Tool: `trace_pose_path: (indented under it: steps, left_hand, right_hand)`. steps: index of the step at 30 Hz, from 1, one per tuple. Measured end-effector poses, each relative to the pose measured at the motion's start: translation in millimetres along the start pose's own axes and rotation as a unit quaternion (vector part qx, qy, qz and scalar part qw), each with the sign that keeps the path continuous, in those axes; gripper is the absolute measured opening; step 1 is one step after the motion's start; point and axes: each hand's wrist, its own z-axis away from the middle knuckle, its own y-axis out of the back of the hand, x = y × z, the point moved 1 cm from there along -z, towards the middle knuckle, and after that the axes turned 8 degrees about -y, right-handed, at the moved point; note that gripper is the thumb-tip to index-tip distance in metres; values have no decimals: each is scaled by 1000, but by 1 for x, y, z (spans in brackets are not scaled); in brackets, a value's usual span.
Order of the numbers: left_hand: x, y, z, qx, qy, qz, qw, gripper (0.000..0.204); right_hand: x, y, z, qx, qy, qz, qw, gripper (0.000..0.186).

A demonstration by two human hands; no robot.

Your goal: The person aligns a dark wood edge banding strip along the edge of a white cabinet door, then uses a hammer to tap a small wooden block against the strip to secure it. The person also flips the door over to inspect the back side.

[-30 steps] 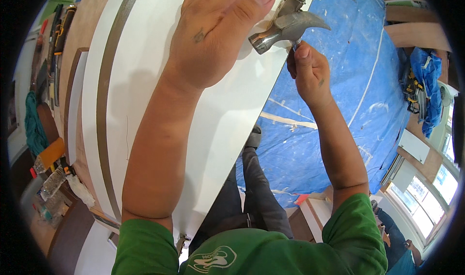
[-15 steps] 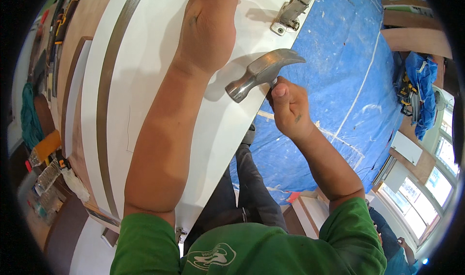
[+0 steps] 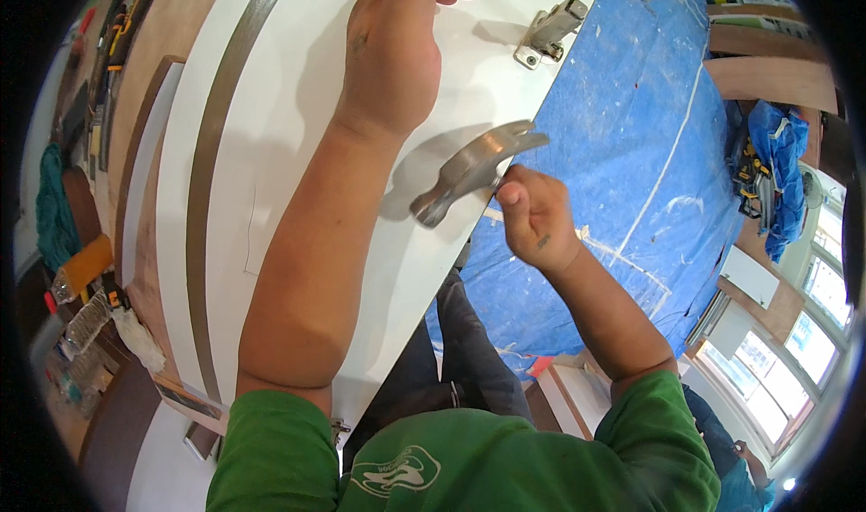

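My right hand is closed around the handle of a claw hammer, most of which the fist hides. Its steel head hangs over the right edge of a white panel, with the striking face toward the panel and the claw pointing away to the upper right. My left hand is over the far part of the panel, partly cut off by the top of the picture. Its visible fingertips are curled in; whatever they hold is out of sight. A metal cabinet hinge is fixed near the panel's far right edge.
A brown strip runs along the panel's left side. Tools and a brush with an orange handle lie at the left. A blue sheet covers the floor at right, with a blue bag beyond. Another person is at lower right.
My right hand and the hammer have come a little nearer to me, and the hammer head has tilted. The left hand stays in about the same place. The view has shifted slightly.
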Motion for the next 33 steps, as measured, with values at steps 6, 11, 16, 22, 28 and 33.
trace_pose_path:
  steps: [6, 11, 16, 22, 28, 33]
  left_hand:
    - [1, -1, 0, 26, 20, 8, 999, 57]
    - [5, -4, -4, 39, 25, -3, 999, 58]
    - [11, -6, -8, 58, 41, -1, 997, 58]
    - [3, -4, -7, 64, 15, -25, 997, 57]
    - [-1, 4, -3, 54, -13, -19, 998, 56]
    - [-2, 2, 0, 70, 8, 0, 997, 57]
  right_hand:
    - [10, 11, -20, 25, -75, -44, 996, 51]
    - [0, -3, -2, 30, -106, -84, 990, 52]
    - [-14, -15, 14, 20, -67, -39, 997, 49]
    - [-23, -20, 25, 1, -104, -56, 993, 44]
    - [-25, -25, 38, -20, -70, -21, 997, 47]
    - [-15, -6, 14, 14, -87, 0, 996, 45]
